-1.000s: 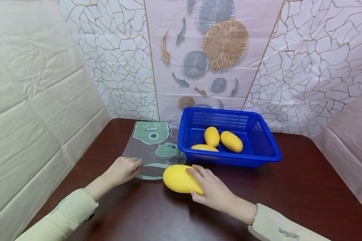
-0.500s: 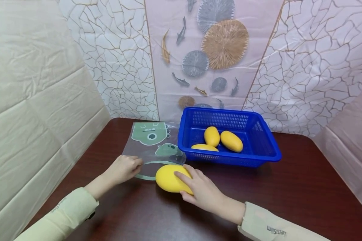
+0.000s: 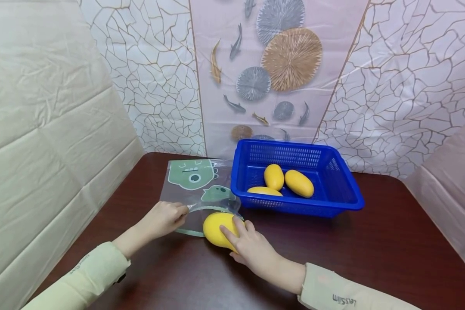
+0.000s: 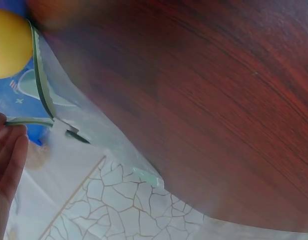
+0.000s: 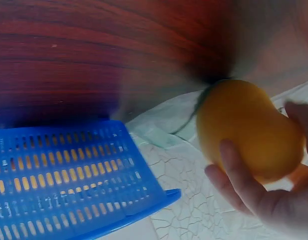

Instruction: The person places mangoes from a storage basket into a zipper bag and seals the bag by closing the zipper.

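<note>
A yellow mango (image 3: 218, 228) is in my right hand (image 3: 255, 252), with the thumb on one side and the fingers over the other. Its far end is at the mouth of a clear plastic bag (image 3: 190, 198) printed with green cartoon dinosaurs. My left hand (image 3: 166, 218) pinches the upper lip of that bag, as the left wrist view shows at the fingers (image 4: 13, 155). Between the bag's two green-edged lips there is a gap, and the mango (image 5: 248, 130) sits right at it. The rest of the bag lies flat behind the hands.
A blue plastic basket (image 3: 294, 206) stands at the back right, overlapping the bag's right edge in the head view. Several smaller yellow mangoes (image 3: 299, 184) lie in it. The dark red-brown table (image 3: 403, 241) meets a patterned cloth (image 3: 403, 86) at its back edge.
My right hand has carried the mango leftward to the bag's mouth. My left hand has stayed at the bag's lip, which stands a little higher now.
</note>
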`<state>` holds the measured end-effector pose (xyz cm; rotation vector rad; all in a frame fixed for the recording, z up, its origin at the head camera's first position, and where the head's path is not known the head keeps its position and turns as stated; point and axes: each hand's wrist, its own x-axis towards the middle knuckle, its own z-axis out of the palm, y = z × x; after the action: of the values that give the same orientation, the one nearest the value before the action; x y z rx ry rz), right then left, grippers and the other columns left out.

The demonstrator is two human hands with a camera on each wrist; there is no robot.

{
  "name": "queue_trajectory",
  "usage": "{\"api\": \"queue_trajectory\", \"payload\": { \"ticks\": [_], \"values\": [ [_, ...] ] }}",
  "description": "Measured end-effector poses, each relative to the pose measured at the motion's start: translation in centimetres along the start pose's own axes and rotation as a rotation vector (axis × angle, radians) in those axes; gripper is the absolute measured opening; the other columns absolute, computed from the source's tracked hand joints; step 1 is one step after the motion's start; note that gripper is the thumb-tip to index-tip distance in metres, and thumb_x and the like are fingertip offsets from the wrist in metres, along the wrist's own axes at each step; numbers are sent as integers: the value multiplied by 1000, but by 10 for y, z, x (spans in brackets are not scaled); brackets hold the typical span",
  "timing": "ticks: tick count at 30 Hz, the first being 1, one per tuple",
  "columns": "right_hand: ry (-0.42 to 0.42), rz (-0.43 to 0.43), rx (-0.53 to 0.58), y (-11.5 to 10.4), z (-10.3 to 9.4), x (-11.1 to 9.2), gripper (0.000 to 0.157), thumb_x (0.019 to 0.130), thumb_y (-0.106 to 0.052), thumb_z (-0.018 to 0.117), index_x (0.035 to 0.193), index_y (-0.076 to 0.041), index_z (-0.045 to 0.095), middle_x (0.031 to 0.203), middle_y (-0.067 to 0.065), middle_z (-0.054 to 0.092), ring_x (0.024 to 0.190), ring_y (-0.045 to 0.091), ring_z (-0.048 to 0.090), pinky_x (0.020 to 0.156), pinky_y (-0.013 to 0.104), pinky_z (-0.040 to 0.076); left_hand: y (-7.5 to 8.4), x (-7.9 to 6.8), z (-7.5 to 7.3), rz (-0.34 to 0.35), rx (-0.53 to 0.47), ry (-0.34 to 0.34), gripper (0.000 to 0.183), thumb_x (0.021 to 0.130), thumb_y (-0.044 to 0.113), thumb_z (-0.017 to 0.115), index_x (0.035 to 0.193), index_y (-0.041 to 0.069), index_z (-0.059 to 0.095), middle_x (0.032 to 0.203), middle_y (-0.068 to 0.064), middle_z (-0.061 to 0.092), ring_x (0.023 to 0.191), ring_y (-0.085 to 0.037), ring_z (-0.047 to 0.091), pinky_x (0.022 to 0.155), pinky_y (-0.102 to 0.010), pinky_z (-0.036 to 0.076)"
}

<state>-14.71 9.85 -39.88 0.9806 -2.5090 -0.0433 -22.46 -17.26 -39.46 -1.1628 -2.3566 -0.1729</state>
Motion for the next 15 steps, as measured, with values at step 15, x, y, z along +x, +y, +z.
{"api": "queue_trajectory", "payload": {
  "ticks": [15],
  "values": [
    [148,-207,-290,-5,7,5,49,71,-32,72,114,-12,62,105,11,61,89,24,58,64,26,50,2,6,-3,11,3,2,18,71,2,72,67,13,58,57,6,49,46,-4,37,44,-15,29]
  ]
}}
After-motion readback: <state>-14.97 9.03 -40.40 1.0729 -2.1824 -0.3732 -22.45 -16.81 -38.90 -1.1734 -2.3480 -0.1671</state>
